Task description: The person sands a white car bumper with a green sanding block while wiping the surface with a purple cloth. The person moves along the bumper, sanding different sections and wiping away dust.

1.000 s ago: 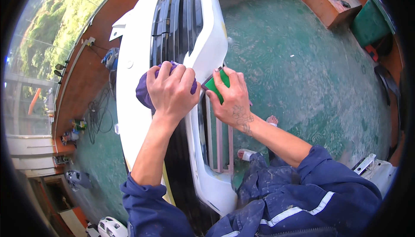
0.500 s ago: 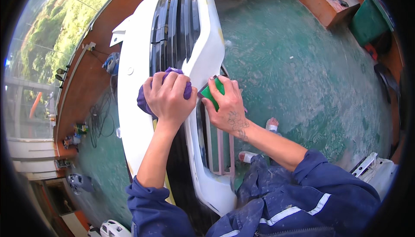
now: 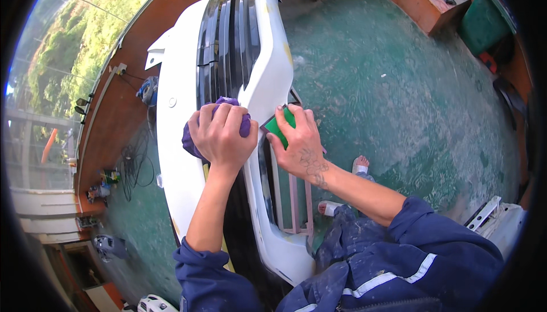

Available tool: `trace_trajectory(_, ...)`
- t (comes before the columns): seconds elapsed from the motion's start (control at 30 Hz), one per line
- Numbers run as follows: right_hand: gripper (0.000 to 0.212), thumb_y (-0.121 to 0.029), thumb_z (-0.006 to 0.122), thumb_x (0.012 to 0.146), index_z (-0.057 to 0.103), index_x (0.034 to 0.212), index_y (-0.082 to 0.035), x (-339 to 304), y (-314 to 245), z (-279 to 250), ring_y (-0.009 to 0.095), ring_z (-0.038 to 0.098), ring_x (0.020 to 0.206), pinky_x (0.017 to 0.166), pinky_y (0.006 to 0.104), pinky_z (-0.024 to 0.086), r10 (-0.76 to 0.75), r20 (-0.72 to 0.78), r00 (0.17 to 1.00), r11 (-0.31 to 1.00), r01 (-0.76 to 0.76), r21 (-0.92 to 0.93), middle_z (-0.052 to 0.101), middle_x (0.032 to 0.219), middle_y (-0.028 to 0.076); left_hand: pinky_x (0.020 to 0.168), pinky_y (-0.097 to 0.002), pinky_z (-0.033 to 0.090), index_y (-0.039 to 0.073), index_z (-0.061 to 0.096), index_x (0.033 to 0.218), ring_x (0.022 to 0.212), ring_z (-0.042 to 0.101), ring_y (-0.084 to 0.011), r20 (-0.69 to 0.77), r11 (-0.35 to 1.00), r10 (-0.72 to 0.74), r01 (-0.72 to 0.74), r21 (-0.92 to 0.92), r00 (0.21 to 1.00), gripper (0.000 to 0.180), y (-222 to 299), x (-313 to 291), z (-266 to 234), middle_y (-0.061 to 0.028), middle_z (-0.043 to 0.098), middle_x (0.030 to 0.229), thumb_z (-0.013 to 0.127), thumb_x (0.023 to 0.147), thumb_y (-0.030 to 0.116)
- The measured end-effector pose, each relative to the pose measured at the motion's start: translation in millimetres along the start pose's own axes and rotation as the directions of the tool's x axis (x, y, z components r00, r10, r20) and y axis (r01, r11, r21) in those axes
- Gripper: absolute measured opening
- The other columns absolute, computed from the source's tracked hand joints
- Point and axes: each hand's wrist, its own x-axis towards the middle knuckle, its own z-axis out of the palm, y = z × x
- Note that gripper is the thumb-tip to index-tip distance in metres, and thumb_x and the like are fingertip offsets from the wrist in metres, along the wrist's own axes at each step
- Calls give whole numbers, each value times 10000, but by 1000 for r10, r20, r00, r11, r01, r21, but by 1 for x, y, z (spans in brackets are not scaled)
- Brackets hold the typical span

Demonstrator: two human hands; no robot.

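A white car bumper (image 3: 178, 67) with a black slatted grille (image 3: 225, 39) stands lengthwise before me, propped on a pinkish stand (image 3: 294, 204). Over the grille, my left hand (image 3: 222, 138) is closed around a crumpled purple cloth (image 3: 192, 141). My right hand (image 3: 299, 144) grips a green sanding block (image 3: 279, 128) with a dark edge, thumb and fingers on its sides. The block rests against the white trim right of the grille. Its underside is hidden.
A dusty green floor (image 3: 364, 67) surrounds the bumper. Coiled black cable (image 3: 135, 167) lies at left, near a grey-blue tool (image 3: 148, 90) by the low orange wall (image 3: 117, 107). A green bin (image 3: 484, 21) stands far right. My feet (image 3: 327, 208) are close to the stand.
The view has shifted slightly. Both hands keep their grips on the cloth and the block, and the block stays at about the same spot on the trim.
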Motion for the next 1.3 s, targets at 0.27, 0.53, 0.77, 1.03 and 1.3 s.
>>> trace_trajectory(0.27,559,-201,787,932,671,1393,93,-1,-1,1,427,584,1168,1001,511,525,-8,-7,1000,999,8,39,611,1347,259,997,-447,449,153,769,842,990,678,-267,-5,1000,-4,4,-1,1000,112,-1,1,2,-23,755,904,833,752,174)
trace_trajectory(0.53,534,-204,760,964,667,1397,96,-6,-8,10,449,585,1179,994,547,514,58,-40,998,997,-57,47,604,1331,272,1006,-444,447,143,753,824,973,679,-273,5,1000,-5,5,-5,1000,104,-1,-2,3,-34,758,902,825,750,155)
trace_trajectory(0.77,530,-205,764,957,665,1393,80,-7,-10,10,441,583,1166,969,527,514,80,-52,995,997,-80,5,601,1332,265,965,-443,439,138,732,793,942,660,-263,16,999,33,-33,-1,999,90,-4,3,1,-29,727,852,812,763,166)
trace_trajectory(1.03,560,-216,776,937,664,1402,75,-4,-7,1,420,576,1136,940,515,507,43,1,999,998,-43,-44,597,1351,239,979,-445,432,134,724,790,969,673,-277,5,1000,9,-9,-3,1000,102,1,2,0,-29,739,875,818,758,159)
trace_trajectory(1.3,563,-187,774,938,644,1417,79,2,-7,-2,445,584,1159,982,529,524,79,48,996,995,-76,-70,593,1345,267,1000,-441,437,139,737,798,990,678,-271,10,1000,-7,7,0,1000,95,0,2,4,-32,753,886,821,755,150)
